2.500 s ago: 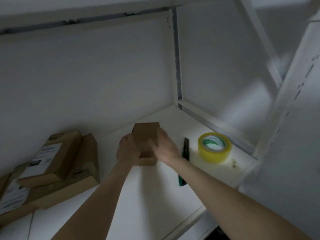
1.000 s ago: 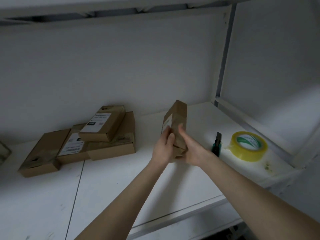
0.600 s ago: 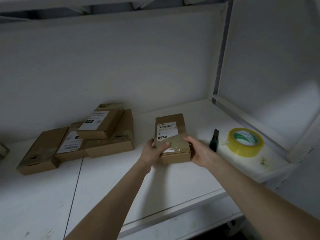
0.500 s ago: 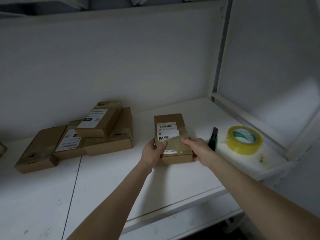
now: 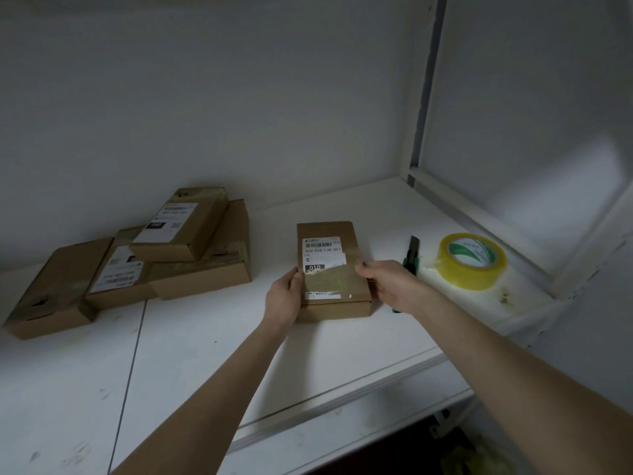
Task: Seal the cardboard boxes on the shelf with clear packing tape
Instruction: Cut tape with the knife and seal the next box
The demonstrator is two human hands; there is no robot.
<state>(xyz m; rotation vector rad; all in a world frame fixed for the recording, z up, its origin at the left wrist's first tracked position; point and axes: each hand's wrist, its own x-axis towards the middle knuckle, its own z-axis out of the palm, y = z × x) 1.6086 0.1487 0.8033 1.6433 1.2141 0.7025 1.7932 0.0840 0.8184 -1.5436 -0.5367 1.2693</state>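
Observation:
A small cardboard box [image 5: 330, 258] with a white barcode label lies flat on the white shelf [image 5: 205, 337], a band of clear tape across its near half. My left hand [image 5: 286, 296] grips its left edge and my right hand [image 5: 390, 282] grips its right edge. To the right stands a yellowish roll of clear packing tape [image 5: 473, 260]. A green-handled utility knife [image 5: 412, 255] lies between the box and the roll, partly hidden by my right hand.
Several other cardboard boxes [image 5: 191, 248] are stacked at the back left of the shelf against the wall. A white upright post [image 5: 424, 97] and a side rail close the shelf at the right. The shelf's front edge [image 5: 342, 402] runs below my forearms.
The box was stood on end and turned in both hands, then laid flat with the label up. In the last half second it and my hands have barely moved.

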